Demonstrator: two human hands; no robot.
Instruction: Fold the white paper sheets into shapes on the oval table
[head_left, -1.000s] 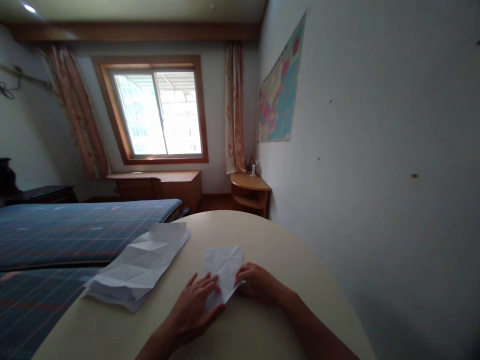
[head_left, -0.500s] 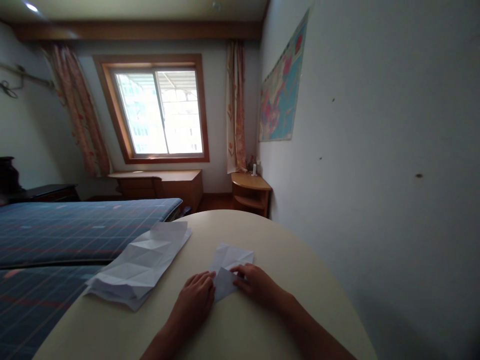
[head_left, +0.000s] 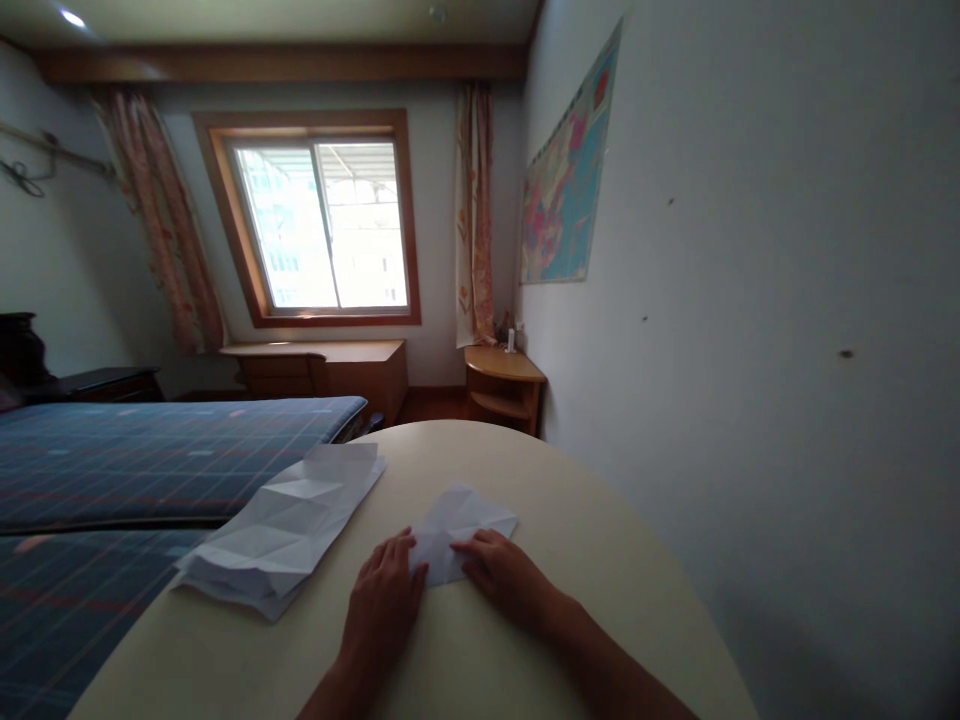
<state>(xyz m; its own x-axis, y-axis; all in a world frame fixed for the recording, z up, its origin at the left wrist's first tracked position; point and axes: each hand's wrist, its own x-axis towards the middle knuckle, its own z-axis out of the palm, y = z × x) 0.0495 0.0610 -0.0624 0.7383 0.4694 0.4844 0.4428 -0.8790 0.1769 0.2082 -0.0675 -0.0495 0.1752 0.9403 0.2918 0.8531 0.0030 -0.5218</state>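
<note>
A small folded piece of white paper [head_left: 439, 545] lies on the round cream table [head_left: 465, 660], creases showing across it. At its left edge is my left hand [head_left: 384, 590], fingers bent and closed on the paper, the thumb by the lower corner. My right hand [head_left: 506, 580] grips the lower right side, with the index finger pressed on the paper's surface and the thumb close below. The undersides of both hands are hidden. To the left, several larger creased white sheets [head_left: 300, 510] lie in a loose pile.
A bed with a blue plaid cover [head_left: 187, 450] stands against the table's left side. The white wall [head_left: 750, 450] rises on the right, with a map [head_left: 562, 190] on it. Beyond the table are a wooden desk [head_left: 360, 365] and a corner shelf [head_left: 502, 365].
The raised flap on the small paper now lies flat, and the paper has turned slightly. My left hand has shifted a little left and up; my right hand has moved slightly left.
</note>
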